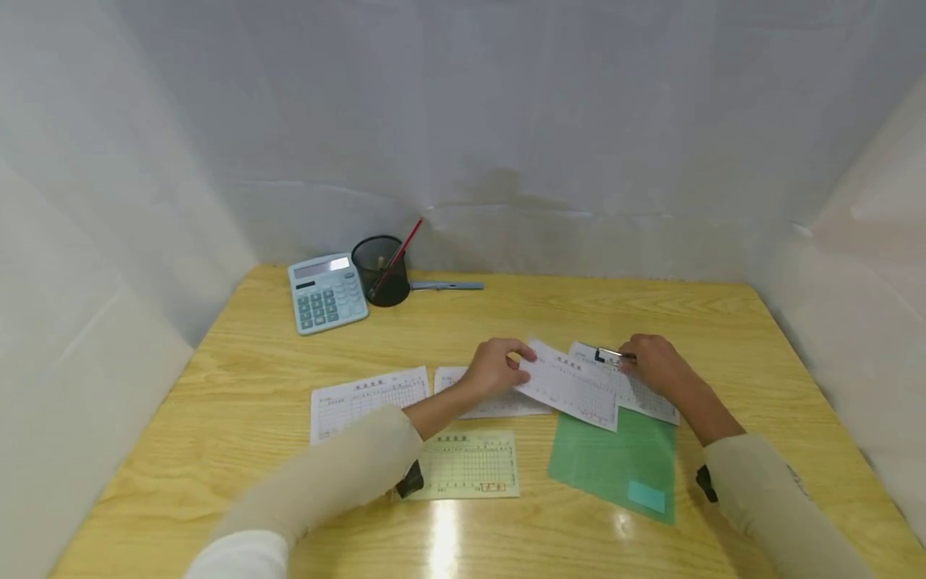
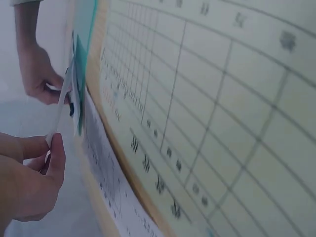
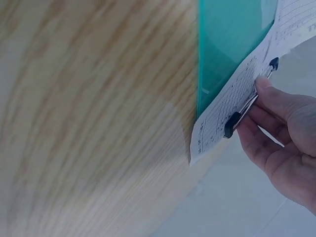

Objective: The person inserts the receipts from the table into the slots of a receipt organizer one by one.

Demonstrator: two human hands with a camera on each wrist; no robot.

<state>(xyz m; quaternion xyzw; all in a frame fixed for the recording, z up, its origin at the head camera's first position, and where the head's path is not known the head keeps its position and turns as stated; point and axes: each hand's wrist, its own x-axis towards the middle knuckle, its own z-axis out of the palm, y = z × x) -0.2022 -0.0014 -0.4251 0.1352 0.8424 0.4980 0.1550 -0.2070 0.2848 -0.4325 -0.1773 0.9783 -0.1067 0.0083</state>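
My left hand (image 1: 495, 366) pinches a white printed form (image 1: 567, 382) by its left end, thumb and fingers on the corner. The form slants over a green clipboard (image 1: 615, 458) and overlaps another white form (image 1: 651, 400) lying there. At the board's top edge my right hand (image 1: 654, 362) grips the metal clip (image 1: 612, 354). In the right wrist view, thumb and fingers pinch the wire of the clip (image 3: 245, 106), with its black ends against the paper. A pale blue label (image 1: 646, 496) marks the board's near corner.
A yellowish form (image 1: 470, 466) lies under my left forearm, with white forms (image 1: 369, 398) behind it on the wooden table (image 1: 564, 314). Farther back are a light blue calculator (image 1: 325, 293), a black mesh pen cup (image 1: 389, 289) holding a red pencil, and a blue-grey pen (image 1: 452, 285).
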